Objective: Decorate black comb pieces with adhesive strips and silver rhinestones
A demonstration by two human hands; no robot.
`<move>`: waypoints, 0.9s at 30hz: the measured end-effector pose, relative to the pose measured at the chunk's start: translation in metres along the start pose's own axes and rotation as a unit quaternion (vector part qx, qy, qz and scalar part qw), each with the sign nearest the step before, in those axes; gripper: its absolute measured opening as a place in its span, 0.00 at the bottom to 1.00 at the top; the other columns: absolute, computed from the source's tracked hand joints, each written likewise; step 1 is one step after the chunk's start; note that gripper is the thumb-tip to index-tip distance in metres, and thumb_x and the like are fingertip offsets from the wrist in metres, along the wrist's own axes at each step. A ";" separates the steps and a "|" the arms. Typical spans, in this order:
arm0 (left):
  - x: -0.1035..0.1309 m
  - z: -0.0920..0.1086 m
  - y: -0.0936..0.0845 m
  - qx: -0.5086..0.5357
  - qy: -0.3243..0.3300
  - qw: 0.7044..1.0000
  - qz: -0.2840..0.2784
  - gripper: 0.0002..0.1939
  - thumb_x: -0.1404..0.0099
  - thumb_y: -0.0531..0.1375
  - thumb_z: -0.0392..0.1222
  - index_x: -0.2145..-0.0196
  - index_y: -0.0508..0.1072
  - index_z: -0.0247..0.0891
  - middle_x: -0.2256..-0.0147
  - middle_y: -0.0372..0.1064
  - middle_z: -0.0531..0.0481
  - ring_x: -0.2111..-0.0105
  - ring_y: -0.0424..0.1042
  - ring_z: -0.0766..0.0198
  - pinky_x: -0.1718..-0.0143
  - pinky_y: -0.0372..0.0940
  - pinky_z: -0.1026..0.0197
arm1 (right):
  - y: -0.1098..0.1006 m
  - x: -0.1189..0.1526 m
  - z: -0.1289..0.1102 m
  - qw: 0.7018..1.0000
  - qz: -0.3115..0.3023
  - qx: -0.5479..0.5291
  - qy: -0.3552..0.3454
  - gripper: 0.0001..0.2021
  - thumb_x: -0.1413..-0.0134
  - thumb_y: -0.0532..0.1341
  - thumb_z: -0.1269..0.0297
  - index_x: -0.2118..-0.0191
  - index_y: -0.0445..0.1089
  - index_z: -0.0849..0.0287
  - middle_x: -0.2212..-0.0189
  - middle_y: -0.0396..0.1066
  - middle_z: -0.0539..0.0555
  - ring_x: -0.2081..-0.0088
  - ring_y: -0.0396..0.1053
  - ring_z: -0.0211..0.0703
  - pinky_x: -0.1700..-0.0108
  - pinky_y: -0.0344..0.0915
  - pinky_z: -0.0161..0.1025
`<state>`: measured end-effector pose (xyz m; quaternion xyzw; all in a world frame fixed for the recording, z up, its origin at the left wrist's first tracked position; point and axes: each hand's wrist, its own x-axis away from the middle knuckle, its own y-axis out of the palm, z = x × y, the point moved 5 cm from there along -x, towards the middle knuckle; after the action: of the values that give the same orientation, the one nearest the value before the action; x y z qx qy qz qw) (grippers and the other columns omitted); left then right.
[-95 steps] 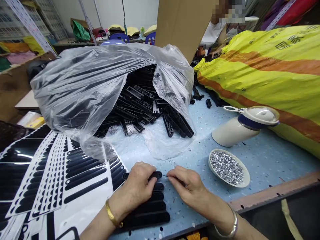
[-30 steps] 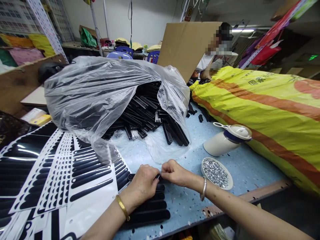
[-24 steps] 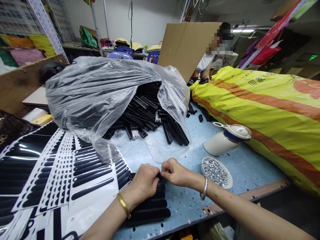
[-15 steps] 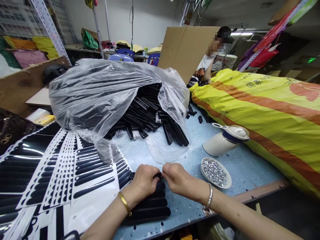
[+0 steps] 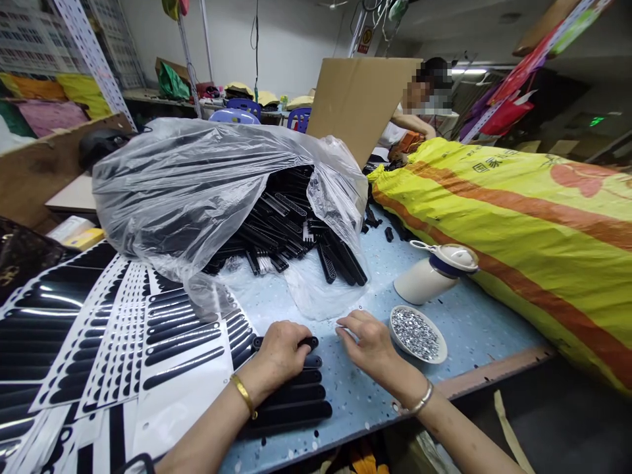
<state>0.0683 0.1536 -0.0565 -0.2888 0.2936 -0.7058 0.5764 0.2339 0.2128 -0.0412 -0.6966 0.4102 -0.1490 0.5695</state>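
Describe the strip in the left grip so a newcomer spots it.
On the blue table, find the big clear bag. In front of it, the left grip holds a black strip. Both ends show, and it lies farther from the near edge than the strips lined beside it.

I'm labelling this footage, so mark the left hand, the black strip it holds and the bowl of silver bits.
Left hand (image 5: 280, 351), head view: back of the hand.
Black strip (image 5: 313, 342), head view: its exposed right end.
Bowl (image 5: 443, 350), head view: right side of the rim.

orange-striped yellow sack (image 5: 513, 224) | cream flask (image 5: 423, 282) | cardboard sheet (image 5: 363, 102) | blue chairs (image 5: 233, 117)
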 end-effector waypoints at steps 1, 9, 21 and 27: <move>0.000 0.000 0.000 0.000 0.000 1.000 0.001 0.11 0.40 0.60 0.34 0.60 0.80 0.38 0.62 0.80 0.43 0.58 0.77 0.52 0.54 0.68 0.54 | 0.002 -0.002 -0.007 0.998 -0.013 -0.053 0.018 0.10 0.43 0.57 0.68 0.70 0.76 0.61 0.74 0.73 0.56 0.70 0.69 0.45 0.65 0.65 0.40; -0.001 -0.004 0.004 -0.002 0.001 1.000 -0.006 0.10 0.39 0.60 0.35 0.61 0.80 0.38 0.63 0.80 0.44 0.58 0.77 0.52 0.55 0.66 0.56 | 0.038 -0.009 -0.020 0.919 -0.109 -0.318 0.204 0.06 0.55 0.60 0.69 0.79 0.70 0.60 0.84 0.66 0.47 0.80 0.61 0.35 0.77 0.56 0.32; -0.001 -0.009 0.009 -0.019 -0.007 1.000 -0.007 0.06 0.38 0.61 0.36 0.64 0.78 0.33 0.64 0.78 0.40 0.60 0.76 0.51 0.58 0.65 0.57 | 0.041 -0.009 -0.022 0.929 -0.079 -0.300 0.200 0.07 0.57 0.58 0.70 0.81 0.65 0.58 0.84 0.62 0.47 0.79 0.60 0.35 0.76 0.54 0.32; -0.001 -0.007 0.008 -0.029 0.002 1.000 -0.010 0.05 0.38 0.61 0.36 0.65 0.77 0.33 0.65 0.77 0.40 0.60 0.75 0.52 0.59 0.64 0.57 | 0.044 -0.005 -0.021 0.951 -0.060 -0.244 0.181 0.07 0.56 0.57 0.70 0.81 0.65 0.58 0.84 0.63 0.47 0.79 0.60 0.37 0.76 0.53 0.33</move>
<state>0.0680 0.1536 -0.0674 -0.3069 0.3117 -0.7036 0.5600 0.1989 0.2022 -0.0735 -0.7991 0.4877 -0.2017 0.2880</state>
